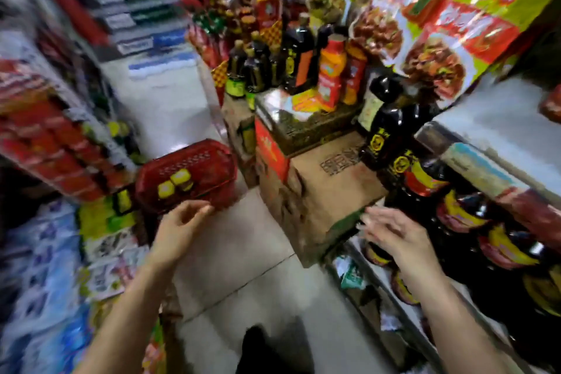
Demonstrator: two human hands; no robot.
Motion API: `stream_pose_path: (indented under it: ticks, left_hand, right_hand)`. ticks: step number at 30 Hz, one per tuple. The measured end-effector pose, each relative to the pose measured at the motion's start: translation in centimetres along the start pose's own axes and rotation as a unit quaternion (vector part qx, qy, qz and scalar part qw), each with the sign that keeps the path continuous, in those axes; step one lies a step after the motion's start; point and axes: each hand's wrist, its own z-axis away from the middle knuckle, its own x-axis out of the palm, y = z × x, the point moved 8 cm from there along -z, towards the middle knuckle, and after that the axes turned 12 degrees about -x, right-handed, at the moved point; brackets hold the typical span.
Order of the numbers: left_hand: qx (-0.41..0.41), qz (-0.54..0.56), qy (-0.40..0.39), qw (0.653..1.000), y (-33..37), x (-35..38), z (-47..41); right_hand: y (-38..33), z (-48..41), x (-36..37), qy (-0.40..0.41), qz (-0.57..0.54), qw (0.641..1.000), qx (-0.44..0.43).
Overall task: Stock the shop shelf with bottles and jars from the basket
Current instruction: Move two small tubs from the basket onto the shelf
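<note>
The left hand point(182, 228) hangs just short of the near rim of the red basket point(218, 155), fingers loosely curled and holding nothing. The right hand point(391, 231), well to the right of the basket, reaches with fingers spread and blurred toward the dark bottles point(425, 188) on the shelf point(473, 164), gripping nothing. The basket sits with its long side running left to right and two yellow-lidded jars point(174, 184) upright inside, while the cardboard box point(318, 197) right of it has print, and the bottles yellow-and-red labels, too smeared to read.
</note>
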Motion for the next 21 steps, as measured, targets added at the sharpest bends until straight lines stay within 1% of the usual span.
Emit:
stream_pose_path:
  ticks: [1,2,3,4,7,9,13,16,21]
  left_hand:
    - [-0.033,0.007,0.032,0.999,-2.9,-2.8,0.2]
    - [-0.068,0.016,0.038,0.997,-5.1,-4.2,0.5]
    - [-0.104,0.031,0.068,0.992,-7.8,-7.5,1.0]
    - [-0.126,0.041,0.079,0.988,-9.3,-8.9,1.5]
    - [-0.166,0.077,0.137,0.973,-12.6,-14.1,2.3]
    - [-0.171,0.099,0.171,0.965,-13.9,-17.3,2.1]
    - [-0.191,0.124,0.186,0.956,-15.0,-20.6,-0.4]
    - [-0.204,0.132,0.185,0.952,-14.8,-22.1,-3.8]
    - [-0.213,0.124,0.172,0.954,-13.5,-24.2,-12.5]
  right_hand:
    - [0.9,-0.1,2.1,-0.025,-0.005,0.999,0.027]
    - [1.9,0.0,2.9,-0.032,-0.01,0.998,0.047]
    - [3.0,-0.8,5.9,-0.053,-0.008,0.996,0.064]
    - [3.9,-1.0,6.9,-0.049,-0.008,0.995,0.083]
    - [5.7,-2.2,12.2,-0.079,-0.006,0.987,0.14]
    - [7.0,-3.4,15.6,-0.089,0.009,0.985,0.15]
    - [8.4,-5.5,21.8,-0.133,0.018,0.975,0.179]
    - [10.1,-8.3,25.2,-0.16,0.043,0.968,0.187]
    - [12.2,-15.8,30.4,-0.16,0.056,0.963,0.208]
